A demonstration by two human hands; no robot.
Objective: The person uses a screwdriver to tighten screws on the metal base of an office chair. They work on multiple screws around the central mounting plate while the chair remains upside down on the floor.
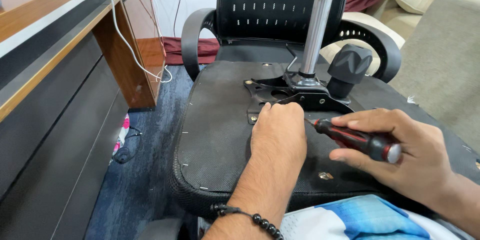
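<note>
An office chair lies overturned, the black fabric underside of its seat (215,140) facing up. A black metal mechanism plate (295,97) is bolted to it, with a chrome gas cylinder (315,35) and a black knob (350,67) rising from it. My left hand (277,132) rests on the plate's near edge, fingers curled over a spot I cannot see. My right hand (395,155) holds a red-and-black screwdriver (357,141), its tip pointing left toward my left hand's fingers.
A wooden desk (60,30) with dark panels stands at the left, a white cable (127,45) hanging from it. Blue carpet (135,180) lies between desk and chair. Beige sofa cushions (440,45) sit at the right. The chair's armrests (192,35) and mesh back stand behind.
</note>
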